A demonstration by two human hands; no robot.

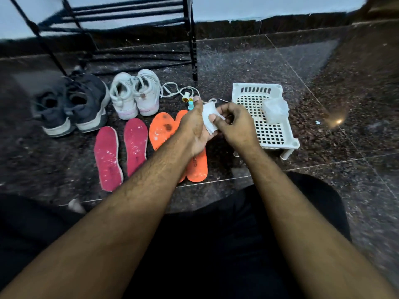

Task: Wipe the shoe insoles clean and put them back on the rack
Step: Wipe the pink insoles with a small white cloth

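White cloth (pixel 208 119), a small wipe, was gripped between both hands above the floor: the left hand (pixel 194 126) was curled round its lower edge, and the right hand (pixel 235 124) pinched its upper part with thumb and fingers. No insole was held. Two pink insoles (pixel 121 152) and two orange insoles (pixel 164 130) were laid flat on the dark floor (pixel 302 169), the orange pair partly hidden under the left forearm and spotted with dark stains. The rack (pixel 192 39) was stood behind the grey shoes (pixel 71 104) and white shoes (pixel 136 96), well apart from the insoles.

Several risks could be judged from this. The wipe might be dropped onto the gritty floor while being unfolded, and dirt would then be smeared on the insoles. The small bottle (pixel 189 101) just beyond the left hand could be knocked over by the knuckles. The loose lace (pixel 172 91) could be snagged. Pale specks were scattered on the floor, so a cleaned insole set back down there would likely be soiled again. The basket (pixel 269 134) lay beside the right hand, with a crumpled bag (pixel 275 110) in it.
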